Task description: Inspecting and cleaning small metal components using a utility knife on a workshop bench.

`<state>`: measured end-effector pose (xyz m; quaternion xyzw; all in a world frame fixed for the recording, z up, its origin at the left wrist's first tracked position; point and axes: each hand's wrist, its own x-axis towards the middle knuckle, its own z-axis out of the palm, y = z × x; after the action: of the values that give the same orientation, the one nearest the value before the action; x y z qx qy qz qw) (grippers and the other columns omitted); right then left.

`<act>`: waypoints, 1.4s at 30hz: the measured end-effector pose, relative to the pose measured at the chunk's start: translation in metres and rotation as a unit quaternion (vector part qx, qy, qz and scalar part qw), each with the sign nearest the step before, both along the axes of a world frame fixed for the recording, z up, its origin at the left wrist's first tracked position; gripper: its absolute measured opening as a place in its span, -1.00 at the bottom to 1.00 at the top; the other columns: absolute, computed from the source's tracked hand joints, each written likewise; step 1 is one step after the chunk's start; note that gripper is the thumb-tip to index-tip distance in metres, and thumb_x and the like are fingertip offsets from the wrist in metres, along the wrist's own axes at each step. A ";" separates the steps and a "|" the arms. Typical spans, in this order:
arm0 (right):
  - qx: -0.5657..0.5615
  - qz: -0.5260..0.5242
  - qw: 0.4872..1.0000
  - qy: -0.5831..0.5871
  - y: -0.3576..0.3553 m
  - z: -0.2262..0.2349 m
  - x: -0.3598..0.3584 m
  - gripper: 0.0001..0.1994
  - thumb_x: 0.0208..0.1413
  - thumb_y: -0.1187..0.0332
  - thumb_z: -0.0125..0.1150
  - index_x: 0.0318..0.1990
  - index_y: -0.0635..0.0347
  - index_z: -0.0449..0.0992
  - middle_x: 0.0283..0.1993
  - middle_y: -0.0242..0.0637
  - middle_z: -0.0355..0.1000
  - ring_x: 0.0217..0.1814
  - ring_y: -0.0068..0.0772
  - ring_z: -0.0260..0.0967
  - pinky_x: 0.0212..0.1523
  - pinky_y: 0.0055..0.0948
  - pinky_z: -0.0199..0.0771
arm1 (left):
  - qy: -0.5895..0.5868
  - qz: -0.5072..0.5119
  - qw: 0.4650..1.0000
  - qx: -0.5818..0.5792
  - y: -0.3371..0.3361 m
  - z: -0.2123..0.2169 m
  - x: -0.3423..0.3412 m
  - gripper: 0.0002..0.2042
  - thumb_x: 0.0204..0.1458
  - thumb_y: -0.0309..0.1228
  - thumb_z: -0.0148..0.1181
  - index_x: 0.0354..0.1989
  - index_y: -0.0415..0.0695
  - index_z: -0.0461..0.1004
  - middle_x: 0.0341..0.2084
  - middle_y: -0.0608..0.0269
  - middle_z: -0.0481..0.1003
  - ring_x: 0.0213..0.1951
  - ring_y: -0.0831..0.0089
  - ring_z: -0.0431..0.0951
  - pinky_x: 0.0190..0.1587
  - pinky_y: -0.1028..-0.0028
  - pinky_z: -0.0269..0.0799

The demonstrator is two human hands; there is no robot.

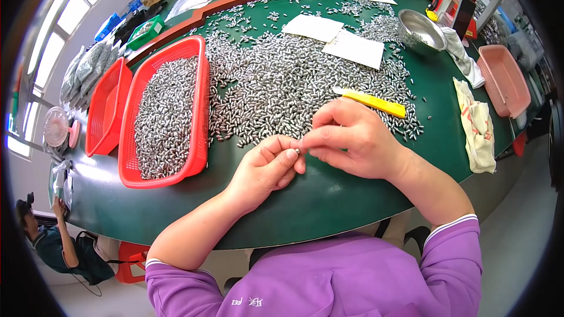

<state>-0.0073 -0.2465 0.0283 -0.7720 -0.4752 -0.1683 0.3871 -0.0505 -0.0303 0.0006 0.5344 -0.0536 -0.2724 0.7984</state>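
My left hand (267, 167) is closed in a pinch, with the tip of a small shiny metal part (297, 151) showing between thumb and forefinger. Right against it, my right hand (355, 141) has its thumb and forefinger pressed together at the same spot; whatever they hold is too small to make out. Both hands are over the green tabletop (352, 199), just in front of a wide heap of small silver metal parts (264, 94). A yellow utility knife (376, 103) lies on the heap beyond my right hand.
Left of the heap stands a red plastic basket (204, 105) full of such parts, beside another red basket (108, 108). White papers (355, 49) lie on the heap. At right are a metal bowl (420, 30), a cloth (474, 126) and a pink basket (505, 79). Another person (64, 240) sits at far left.
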 end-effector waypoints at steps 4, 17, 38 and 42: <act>-0.016 -0.132 0.991 -0.008 -0.009 0.003 0.005 -0.82 -0.13 0.48 0.34 -0.30 0.09 0.56 -0.31 -0.30 0.39 -0.24 -0.24 0.40 -0.23 -0.33 0.44 | -0.005 -0.011 1.000 -0.001 0.001 0.002 0.000 -0.88 0.27 -0.42 -0.03 -0.12 -0.17 0.36 -0.42 0.34 0.42 -0.58 0.72 0.20 -0.54 0.70 0.10; -0.209 -0.349 0.908 0.104 -0.052 0.009 0.018 -0.82 -0.06 0.27 0.31 -0.34 0.12 0.53 -0.35 -0.29 0.41 -0.21 -0.22 0.41 -0.17 -0.24 0.42 | -0.306 0.030 0.814 0.493 -0.009 0.023 -0.014 -0.89 0.03 -0.43 0.17 -0.30 -0.13 0.43 -0.61 0.22 0.40 -0.56 0.32 0.45 -0.45 0.37 0.36; -0.229 -0.082 0.959 0.144 -0.006 0.000 -0.028 -0.73 -0.03 0.39 0.15 -0.12 0.12 0.44 -0.28 -0.24 0.47 -0.32 -0.18 0.49 -0.36 -0.25 0.51 | -0.366 0.046 0.772 0.518 -0.008 0.014 -0.014 -0.88 -0.03 -0.49 0.23 -0.32 -0.17 0.45 -0.68 0.28 0.28 -0.67 0.50 0.29 -0.56 0.46 0.24; -0.221 -0.083 0.962 0.139 -0.006 -0.007 -0.028 -0.78 0.00 0.34 0.21 -0.17 0.11 0.44 -0.30 -0.29 0.44 -0.29 -0.22 0.47 -0.35 -0.27 0.50 | -0.364 0.045 0.775 0.516 -0.008 0.015 -0.014 -0.91 -0.03 -0.51 0.23 -0.36 -0.18 0.45 -0.66 0.29 0.30 -0.66 0.55 0.28 -0.55 0.49 0.24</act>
<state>-0.0357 -0.2524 0.0209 -0.8909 -0.3765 0.0183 0.2535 -0.0642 -0.0385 0.0152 0.9270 -0.1674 -0.0084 0.3356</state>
